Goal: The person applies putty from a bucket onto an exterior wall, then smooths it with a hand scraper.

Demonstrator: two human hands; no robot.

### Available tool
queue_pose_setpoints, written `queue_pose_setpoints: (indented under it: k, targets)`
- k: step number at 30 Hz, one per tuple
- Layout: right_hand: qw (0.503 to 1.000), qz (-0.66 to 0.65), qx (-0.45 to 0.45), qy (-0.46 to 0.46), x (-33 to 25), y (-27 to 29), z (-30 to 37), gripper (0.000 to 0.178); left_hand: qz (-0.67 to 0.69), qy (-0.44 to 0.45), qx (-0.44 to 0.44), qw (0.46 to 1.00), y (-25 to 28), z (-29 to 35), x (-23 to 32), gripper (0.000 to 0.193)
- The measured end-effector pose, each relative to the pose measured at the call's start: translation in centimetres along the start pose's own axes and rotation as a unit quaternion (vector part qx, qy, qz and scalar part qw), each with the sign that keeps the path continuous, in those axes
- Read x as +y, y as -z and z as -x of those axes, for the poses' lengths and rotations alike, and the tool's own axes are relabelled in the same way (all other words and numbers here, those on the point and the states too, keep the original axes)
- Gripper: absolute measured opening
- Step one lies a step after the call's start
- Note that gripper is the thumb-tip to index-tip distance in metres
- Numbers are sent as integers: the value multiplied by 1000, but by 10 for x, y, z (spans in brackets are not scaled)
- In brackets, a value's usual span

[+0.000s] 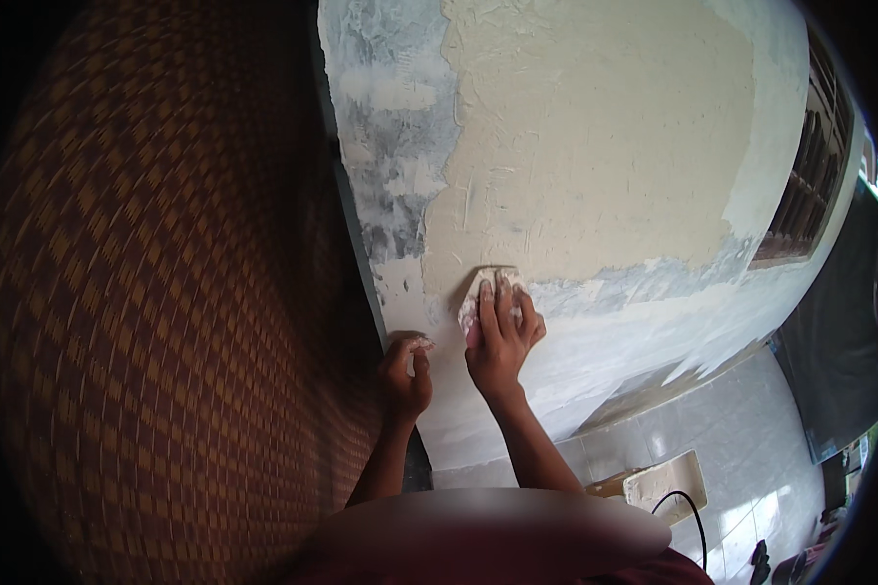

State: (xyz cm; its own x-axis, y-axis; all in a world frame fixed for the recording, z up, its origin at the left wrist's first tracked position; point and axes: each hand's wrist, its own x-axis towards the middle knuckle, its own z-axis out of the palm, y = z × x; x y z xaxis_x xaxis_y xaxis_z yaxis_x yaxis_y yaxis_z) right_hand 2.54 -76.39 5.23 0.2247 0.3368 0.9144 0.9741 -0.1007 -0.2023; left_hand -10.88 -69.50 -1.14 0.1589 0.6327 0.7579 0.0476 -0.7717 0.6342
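Observation:
My right hand (500, 336) is closed on a flat, putty-smeared putty spreader (470, 300), fingers stretched over its face, pressing it to the wall (556, 361). The blade sits at the lower edge of a broad beige putty coat (595, 136). To the left, my left hand (407, 378) is by the wall's left edge, its fingers bent toward the thumb. Whitish putty covers those fingertips; whether they grip something small cannot be made out.
A brown woven mat or panel (166, 292) fills the left side, beyond a dark gap. At lower right, a putty-coated tray (668, 483) rests on grey floor tiles (741, 429), a black cable (688, 499) beside it. A barred window opening (800, 185) is at the right.

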Motion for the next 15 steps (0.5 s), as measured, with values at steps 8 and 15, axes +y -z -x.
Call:
queue_pose_setpoints:
  k: [8,15]
  targets:
    - [999,33,-12,15,0,-12,44,50,8,25,-12,1000,1,-1,4,14]
    - [999,27,6,29,3,-13,19,48,4,4,-2,1000,-1,-2,9,15]
